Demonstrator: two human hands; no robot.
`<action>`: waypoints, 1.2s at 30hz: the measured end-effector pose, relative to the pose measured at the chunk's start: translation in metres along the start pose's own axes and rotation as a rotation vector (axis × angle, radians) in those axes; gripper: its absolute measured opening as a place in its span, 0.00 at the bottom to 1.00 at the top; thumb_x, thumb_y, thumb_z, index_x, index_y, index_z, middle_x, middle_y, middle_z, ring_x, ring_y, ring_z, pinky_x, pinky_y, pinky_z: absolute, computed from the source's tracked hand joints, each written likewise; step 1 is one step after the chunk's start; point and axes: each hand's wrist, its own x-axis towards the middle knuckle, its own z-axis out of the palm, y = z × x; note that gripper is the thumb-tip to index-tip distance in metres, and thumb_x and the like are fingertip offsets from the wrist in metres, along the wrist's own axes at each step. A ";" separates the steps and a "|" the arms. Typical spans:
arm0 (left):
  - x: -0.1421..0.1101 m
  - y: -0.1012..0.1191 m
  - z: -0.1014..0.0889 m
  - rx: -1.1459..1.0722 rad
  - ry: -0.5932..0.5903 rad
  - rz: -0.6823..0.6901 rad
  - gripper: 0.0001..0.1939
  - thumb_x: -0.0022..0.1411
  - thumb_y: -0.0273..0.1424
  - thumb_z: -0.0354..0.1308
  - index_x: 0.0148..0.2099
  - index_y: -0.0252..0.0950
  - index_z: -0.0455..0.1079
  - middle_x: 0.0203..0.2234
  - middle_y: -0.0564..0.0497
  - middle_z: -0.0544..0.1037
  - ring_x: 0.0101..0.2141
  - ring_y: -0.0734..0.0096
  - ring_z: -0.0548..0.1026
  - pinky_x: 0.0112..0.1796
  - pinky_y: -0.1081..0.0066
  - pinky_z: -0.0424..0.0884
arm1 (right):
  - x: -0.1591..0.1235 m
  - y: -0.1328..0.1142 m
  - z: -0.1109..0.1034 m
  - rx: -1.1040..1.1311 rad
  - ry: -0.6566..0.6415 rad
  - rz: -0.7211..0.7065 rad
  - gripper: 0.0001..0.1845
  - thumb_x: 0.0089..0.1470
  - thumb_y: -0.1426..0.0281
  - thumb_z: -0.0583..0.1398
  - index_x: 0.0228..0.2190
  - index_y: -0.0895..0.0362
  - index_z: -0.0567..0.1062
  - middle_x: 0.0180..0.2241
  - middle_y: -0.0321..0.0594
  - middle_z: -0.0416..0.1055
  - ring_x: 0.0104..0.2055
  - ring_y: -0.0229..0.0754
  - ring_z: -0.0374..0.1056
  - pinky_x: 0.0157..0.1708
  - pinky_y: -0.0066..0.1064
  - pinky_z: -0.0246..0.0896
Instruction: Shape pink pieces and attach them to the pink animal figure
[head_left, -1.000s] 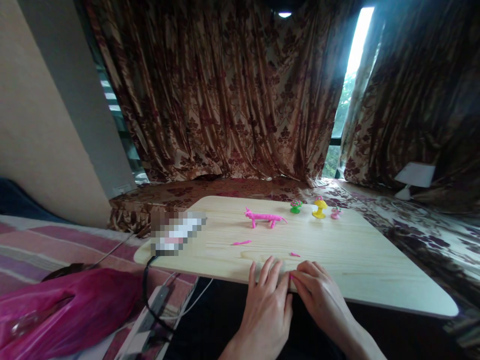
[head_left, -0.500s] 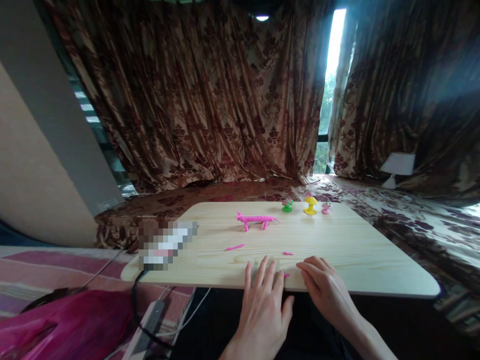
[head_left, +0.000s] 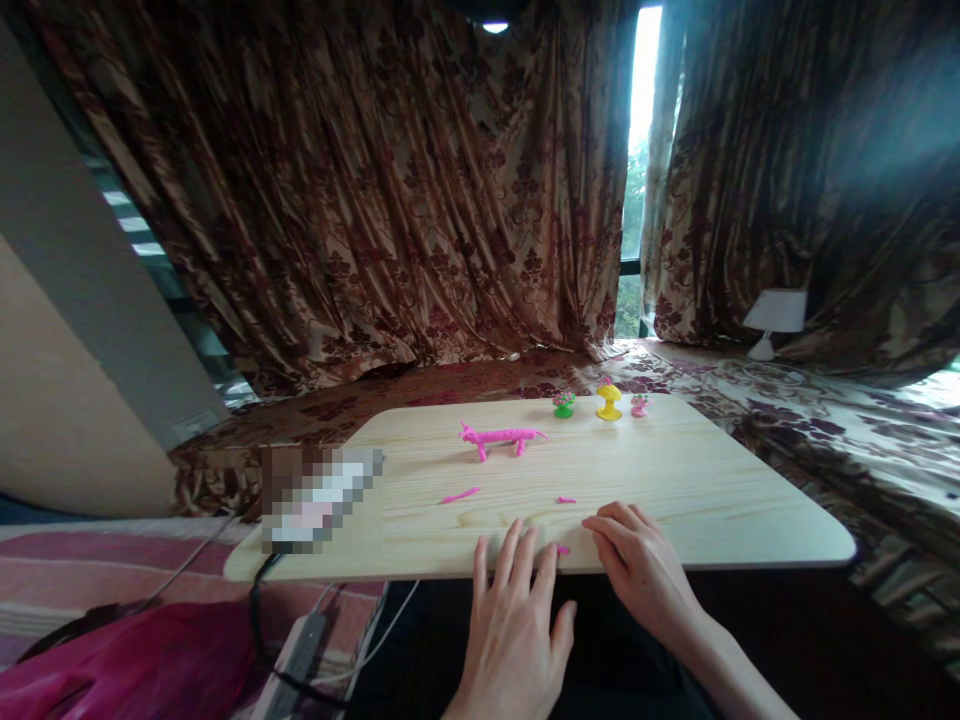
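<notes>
Right grip [head_left: 646,568] off pink bit [head_left: 563,551]

We can't read any text, labels, brands, numbers or signs here.
</notes>
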 end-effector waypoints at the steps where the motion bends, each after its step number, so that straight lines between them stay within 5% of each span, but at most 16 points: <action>1: 0.000 0.001 0.000 0.003 0.001 -0.005 0.22 0.63 0.39 0.47 0.58 0.43 0.61 0.59 0.46 0.63 0.60 0.54 0.54 0.57 0.41 0.49 | 0.000 0.000 0.000 0.001 0.002 0.003 0.15 0.57 0.76 0.52 0.41 0.50 0.73 0.37 0.39 0.69 0.40 0.45 0.62 0.41 0.37 0.58; 24: 0.003 -0.007 -0.003 -0.046 0.013 -0.028 0.19 0.62 0.29 0.48 0.55 0.43 0.63 0.57 0.48 0.65 0.60 0.58 0.55 0.58 0.45 0.47 | 0.006 -0.026 0.012 0.074 -0.006 0.011 0.06 0.54 0.75 0.58 0.29 0.52 0.73 0.33 0.37 0.70 0.38 0.43 0.64 0.40 0.36 0.57; 31: -0.003 -0.031 -0.005 0.008 0.089 -0.060 0.19 0.61 0.28 0.47 0.55 0.41 0.63 0.54 0.46 0.67 0.57 0.58 0.60 0.57 0.47 0.50 | 0.005 -0.024 0.006 0.083 -0.007 -0.010 0.05 0.55 0.74 0.57 0.32 0.53 0.72 0.35 0.38 0.70 0.40 0.42 0.65 0.40 0.33 0.59; 36: 0.003 -0.062 -0.015 0.027 0.156 -0.147 0.17 0.61 0.28 0.48 0.52 0.41 0.66 0.50 0.47 0.71 0.54 0.59 0.63 0.56 0.48 0.49 | 0.041 -0.015 0.009 0.014 -0.012 -0.022 0.06 0.56 0.73 0.56 0.33 0.53 0.73 0.37 0.38 0.71 0.41 0.41 0.65 0.43 0.34 0.58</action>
